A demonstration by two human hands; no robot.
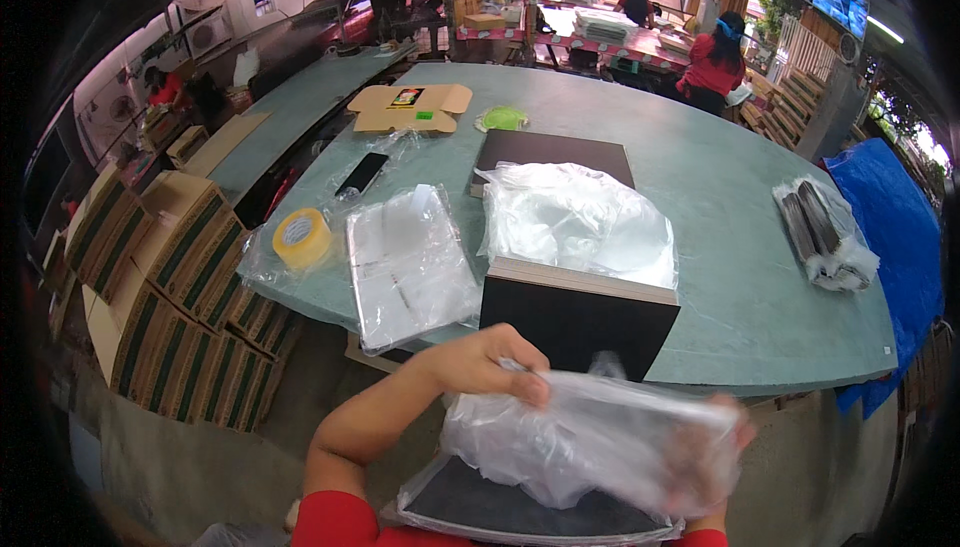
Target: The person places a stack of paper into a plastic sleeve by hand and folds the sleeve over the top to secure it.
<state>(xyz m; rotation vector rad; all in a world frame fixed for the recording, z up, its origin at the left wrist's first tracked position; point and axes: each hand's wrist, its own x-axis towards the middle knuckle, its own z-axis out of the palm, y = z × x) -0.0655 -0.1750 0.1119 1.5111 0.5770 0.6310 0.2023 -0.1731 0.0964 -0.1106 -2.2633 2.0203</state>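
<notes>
Stretching between both hands, left (490,362) and right (715,447): a clear plastic bag (590,442).

Counted on the surface (720,197): one roll of yellow tape (302,238), one black phone (362,174), one flattened cardboard box (410,108), one green tape roll (502,119), two stacks of dark boards (575,322), one wrapped bundle of dark strips (825,234). Counted beside it: several stacked cartons (170,287). Seen two hands (490,362), sharing one clear plastic bag (600,437).
</notes>
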